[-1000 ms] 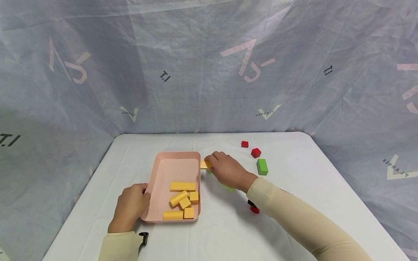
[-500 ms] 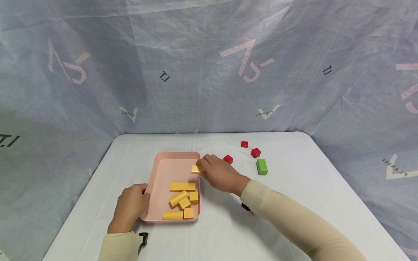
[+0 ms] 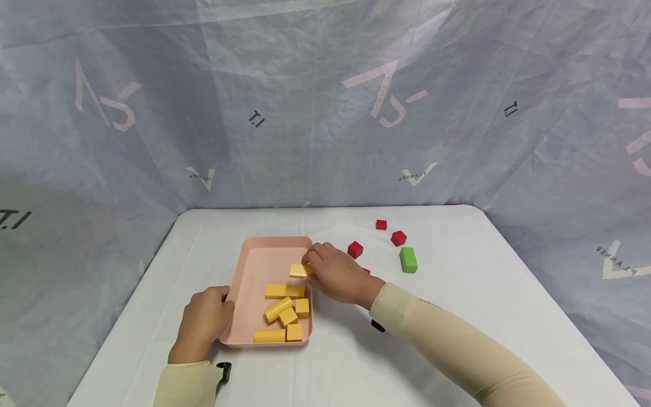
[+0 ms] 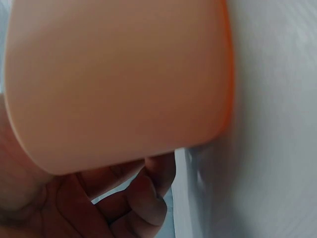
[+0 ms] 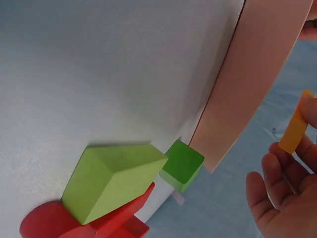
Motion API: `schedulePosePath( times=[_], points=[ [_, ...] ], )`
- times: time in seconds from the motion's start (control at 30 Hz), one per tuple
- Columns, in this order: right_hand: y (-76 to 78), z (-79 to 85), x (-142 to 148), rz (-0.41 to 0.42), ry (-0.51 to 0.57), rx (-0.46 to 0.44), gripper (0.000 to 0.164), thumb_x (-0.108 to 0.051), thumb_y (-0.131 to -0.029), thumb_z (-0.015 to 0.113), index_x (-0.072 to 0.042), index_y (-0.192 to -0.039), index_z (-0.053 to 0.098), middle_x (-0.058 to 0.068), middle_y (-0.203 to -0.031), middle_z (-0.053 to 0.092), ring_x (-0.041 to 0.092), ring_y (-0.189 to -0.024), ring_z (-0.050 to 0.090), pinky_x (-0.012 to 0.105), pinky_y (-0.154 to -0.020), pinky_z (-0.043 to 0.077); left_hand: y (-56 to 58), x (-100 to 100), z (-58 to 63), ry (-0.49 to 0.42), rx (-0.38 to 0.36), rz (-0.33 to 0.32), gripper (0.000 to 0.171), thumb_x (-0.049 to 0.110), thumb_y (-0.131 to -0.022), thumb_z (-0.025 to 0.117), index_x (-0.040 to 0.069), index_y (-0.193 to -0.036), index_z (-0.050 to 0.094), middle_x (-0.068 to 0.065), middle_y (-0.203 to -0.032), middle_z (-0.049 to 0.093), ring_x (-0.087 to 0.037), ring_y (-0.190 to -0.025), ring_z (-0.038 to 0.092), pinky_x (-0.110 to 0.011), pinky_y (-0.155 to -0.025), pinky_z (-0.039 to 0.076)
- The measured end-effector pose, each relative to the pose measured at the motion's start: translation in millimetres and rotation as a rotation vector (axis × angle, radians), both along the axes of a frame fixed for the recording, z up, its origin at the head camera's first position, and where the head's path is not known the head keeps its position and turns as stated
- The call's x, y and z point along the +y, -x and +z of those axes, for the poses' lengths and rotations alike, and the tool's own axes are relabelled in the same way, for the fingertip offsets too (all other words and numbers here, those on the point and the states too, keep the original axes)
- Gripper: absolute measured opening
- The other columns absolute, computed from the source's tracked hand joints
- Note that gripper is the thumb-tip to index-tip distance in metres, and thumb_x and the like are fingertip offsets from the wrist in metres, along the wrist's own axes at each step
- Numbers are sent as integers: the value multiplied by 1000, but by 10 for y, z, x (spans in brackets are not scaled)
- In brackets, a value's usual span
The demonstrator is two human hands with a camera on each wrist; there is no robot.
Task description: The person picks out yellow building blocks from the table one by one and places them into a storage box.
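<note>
A shallow pink tray (image 3: 264, 254) stands left of the table's middle. My left hand (image 3: 202, 317) grips its left wall, thumb at the rim; the left wrist view shows fingers curled by the tray's pink wall (image 4: 124, 89). My right hand (image 3: 339, 276) is over the tray's right rim and pinches a yellow block (image 3: 300, 270) above the tray floor. In the right wrist view this yellow block (image 5: 295, 126) sits between thumb and fingers, higher than the rim. Inside the tray lie a long yellow block (image 3: 285, 291), yellow cylinders (image 3: 277, 309) and several yellow cubes (image 3: 288, 316).
Right of the tray lie red blocks (image 3: 355, 249) and a green block (image 3: 408, 260) on the white table (image 3: 458, 305). Close to the tray's outer wall, the right wrist view shows a light green block (image 5: 114, 178), a green cube (image 5: 182, 165) and red pieces (image 5: 52, 220).
My right hand has carried the yellow block leftward and nearer, from outside the tray's right rim to over its inside. My left hand has stayed on the tray.
</note>
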State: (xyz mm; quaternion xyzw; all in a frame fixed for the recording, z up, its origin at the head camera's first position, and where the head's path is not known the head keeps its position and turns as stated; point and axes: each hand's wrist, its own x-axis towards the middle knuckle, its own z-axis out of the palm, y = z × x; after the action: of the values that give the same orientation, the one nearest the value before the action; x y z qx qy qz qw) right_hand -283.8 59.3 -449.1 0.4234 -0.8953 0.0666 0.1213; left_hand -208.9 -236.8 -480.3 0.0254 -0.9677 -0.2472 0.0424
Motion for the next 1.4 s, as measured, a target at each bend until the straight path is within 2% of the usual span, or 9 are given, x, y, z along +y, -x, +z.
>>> schedulePosePath(
  times=[0.17,0.33,0.43,0.67,1.0,1.4],
  points=[
    [4,-8,-15,1,29,10,46,-41,-85,69,-17,-119,49,-5,-114,47,10,-99,39,27,-86,44,-6,20,9,-11,-16,13,36,11,-87,56,0,-121,61,-17,-106,66,-21,-82,58,-47,-70,51],
    [-2,-14,-36,-39,67,-13,64,-52,-83,66,-18,-132,42,-4,-119,47,11,-104,40,33,-87,46,-6,38,9,-9,-33,21,37,10,-87,56,-1,-122,60,-18,-107,65,-21,-84,58,-47,-72,51],
    [-2,-15,-38,-51,64,-10,70,-56,-83,64,-18,-136,39,-3,-121,46,12,-107,40,35,-88,45,-8,41,9,-6,-30,17,36,10,-87,56,-1,-121,61,-18,-107,65,-22,-83,58,-47,-71,51],
    [-1,-19,-19,-72,55,-24,66,-55,-83,64,-20,-134,41,-4,-124,46,13,-108,39,36,-91,44,-9,30,12,4,2,3,34,9,-86,57,1,-119,63,-16,-103,67,-21,-81,58,-47,-68,51],
    [-15,-40,15,-93,59,-60,66,-55,-82,65,-21,-135,42,-4,-127,46,12,-112,39,36,-94,43,-2,7,17,20,13,-11,31,9,-86,55,4,-115,66,-13,-99,68,-19,-77,57,-45,-65,50],
    [-64,-76,53,-83,85,-64,45,-48,-90,56,-21,-126,50,-3,-124,47,12,-115,38,39,-96,41,-18,5,43,17,25,-17,30,9,-87,55,5,-114,67,-12,-97,68,-18,-73,57,-44,-61,50]
  ],
)
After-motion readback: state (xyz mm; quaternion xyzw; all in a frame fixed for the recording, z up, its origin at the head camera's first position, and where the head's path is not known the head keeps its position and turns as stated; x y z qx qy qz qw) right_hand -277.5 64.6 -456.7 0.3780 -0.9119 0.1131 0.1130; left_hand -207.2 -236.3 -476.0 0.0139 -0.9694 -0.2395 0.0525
